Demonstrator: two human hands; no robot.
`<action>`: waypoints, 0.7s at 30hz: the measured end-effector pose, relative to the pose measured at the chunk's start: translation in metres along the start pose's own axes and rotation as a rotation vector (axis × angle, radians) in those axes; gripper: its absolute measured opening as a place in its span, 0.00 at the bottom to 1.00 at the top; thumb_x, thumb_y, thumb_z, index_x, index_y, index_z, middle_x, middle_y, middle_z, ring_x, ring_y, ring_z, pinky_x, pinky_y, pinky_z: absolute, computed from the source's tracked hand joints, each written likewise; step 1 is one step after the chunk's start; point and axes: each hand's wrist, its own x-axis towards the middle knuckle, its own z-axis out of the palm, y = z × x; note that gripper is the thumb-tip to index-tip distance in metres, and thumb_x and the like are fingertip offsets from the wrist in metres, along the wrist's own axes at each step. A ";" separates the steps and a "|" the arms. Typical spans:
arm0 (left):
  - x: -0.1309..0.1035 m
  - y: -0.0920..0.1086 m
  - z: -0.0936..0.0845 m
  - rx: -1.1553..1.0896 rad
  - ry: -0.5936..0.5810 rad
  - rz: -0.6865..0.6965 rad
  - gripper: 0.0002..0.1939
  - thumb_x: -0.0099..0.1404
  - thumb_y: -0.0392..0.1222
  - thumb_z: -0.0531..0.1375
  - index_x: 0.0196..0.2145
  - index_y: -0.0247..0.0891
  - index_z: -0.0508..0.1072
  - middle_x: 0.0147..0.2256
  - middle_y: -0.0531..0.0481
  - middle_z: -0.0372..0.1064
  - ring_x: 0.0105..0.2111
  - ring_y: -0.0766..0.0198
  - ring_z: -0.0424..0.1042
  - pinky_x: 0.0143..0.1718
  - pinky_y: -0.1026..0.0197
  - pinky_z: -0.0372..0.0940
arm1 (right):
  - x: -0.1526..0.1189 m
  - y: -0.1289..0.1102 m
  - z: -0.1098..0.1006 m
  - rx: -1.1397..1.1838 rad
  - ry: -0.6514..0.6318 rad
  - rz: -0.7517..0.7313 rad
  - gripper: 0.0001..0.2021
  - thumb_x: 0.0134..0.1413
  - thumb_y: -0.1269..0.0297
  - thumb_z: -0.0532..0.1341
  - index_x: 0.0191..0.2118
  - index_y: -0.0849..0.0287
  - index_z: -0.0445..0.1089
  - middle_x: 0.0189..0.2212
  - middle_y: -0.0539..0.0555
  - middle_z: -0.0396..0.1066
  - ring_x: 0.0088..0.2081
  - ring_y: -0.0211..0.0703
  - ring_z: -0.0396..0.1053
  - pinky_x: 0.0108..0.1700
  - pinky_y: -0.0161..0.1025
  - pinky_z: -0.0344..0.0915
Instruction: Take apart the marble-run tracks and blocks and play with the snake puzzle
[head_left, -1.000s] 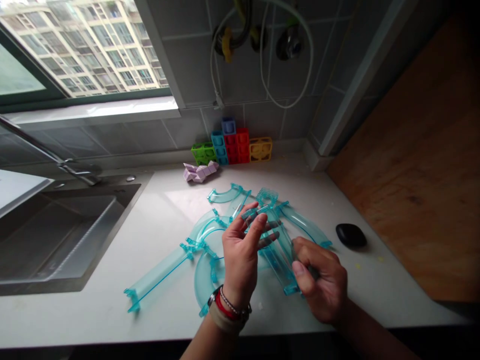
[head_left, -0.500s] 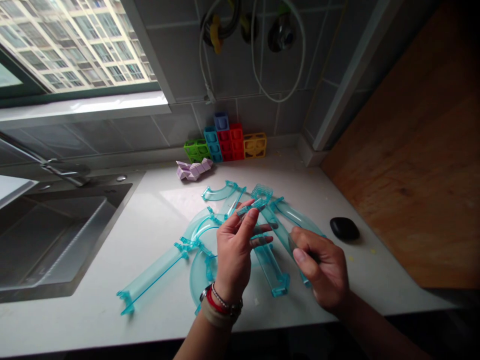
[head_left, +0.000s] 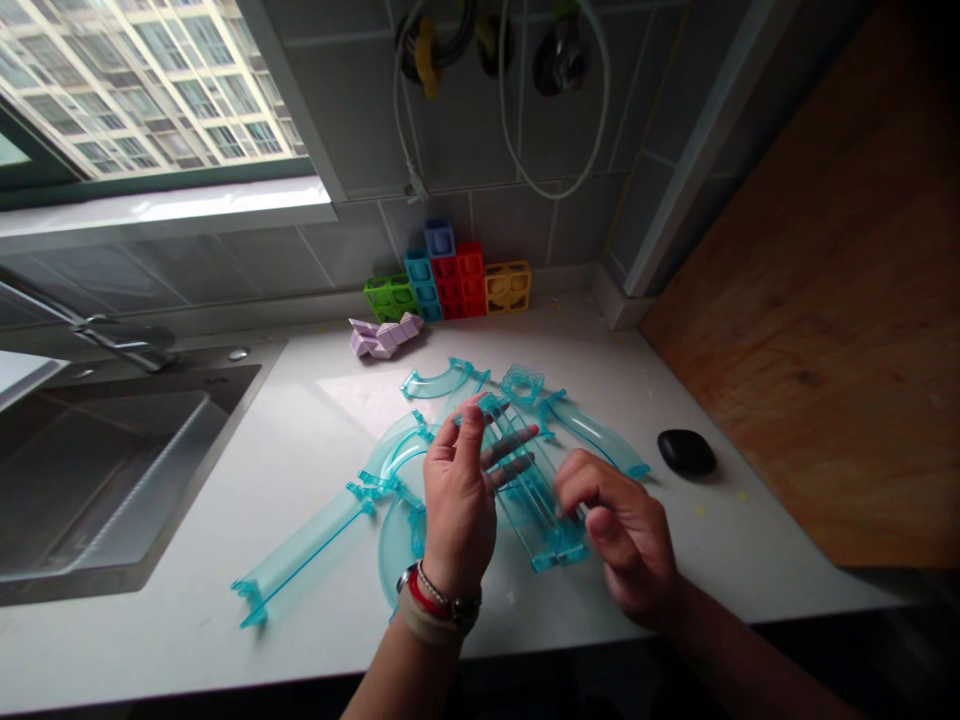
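A clear teal straight track piece [head_left: 525,455] slants between my two hands. My left hand [head_left: 461,490] grips its upper end, thumb in front and fingers showing through the plastic behind. Curled fingers of my right hand [head_left: 622,535] close on its lower right side; the exact contact is partly hidden. Beneath or against it shows another straight piece with a thick end connector [head_left: 559,555]; whether the two touch I cannot tell. Left of my hands, curved track pieces [head_left: 397,450] lie around a round teal disc [head_left: 394,560], which my left wrist partly covers.
A long straight track [head_left: 300,555] lies at front left, near the sink [head_left: 187,480]. Behind are a curved track [head_left: 600,435], a small wavy teal piece [head_left: 521,382], a lilac folded toy [head_left: 385,337] and coloured blocks [head_left: 457,280]. A black oval object [head_left: 686,453] sits right.
My right hand has moved slightly left and up, bringing the held track over the other straight piece. My left hand has turned a little, with its thumb now more upright.
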 end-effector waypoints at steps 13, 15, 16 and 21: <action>-0.014 0.037 0.006 -0.086 0.134 0.527 0.07 0.73 0.50 0.64 0.44 0.47 0.74 0.55 0.51 0.75 0.60 0.49 0.74 0.61 0.39 0.68 | 0.001 0.016 0.009 0.369 0.098 0.488 0.27 0.56 0.50 0.73 0.58 0.50 0.69 0.51 0.59 0.72 0.55 0.56 0.70 0.54 0.52 0.70; -0.013 0.034 0.007 -0.109 0.132 0.523 0.05 0.73 0.49 0.63 0.43 0.47 0.75 0.53 0.52 0.75 0.60 0.50 0.74 0.61 0.40 0.68 | 0.001 0.015 0.006 0.397 0.102 0.500 0.25 0.56 0.48 0.72 0.55 0.52 0.72 0.50 0.59 0.73 0.53 0.54 0.71 0.54 0.51 0.70; -0.012 0.032 0.007 -0.126 0.129 0.525 0.04 0.74 0.47 0.63 0.43 0.47 0.75 0.52 0.53 0.76 0.59 0.51 0.74 0.61 0.41 0.69 | 0.001 0.015 0.005 0.406 0.101 0.494 0.24 0.57 0.48 0.72 0.54 0.53 0.73 0.50 0.59 0.74 0.52 0.53 0.72 0.54 0.51 0.70; -0.009 0.026 0.007 -0.174 0.097 0.530 0.02 0.74 0.42 0.63 0.44 0.47 0.76 0.50 0.54 0.77 0.59 0.53 0.75 0.61 0.44 0.70 | 0.004 0.012 0.005 0.440 0.153 0.500 0.24 0.55 0.50 0.74 0.54 0.51 0.74 0.47 0.55 0.75 0.46 0.48 0.74 0.51 0.47 0.72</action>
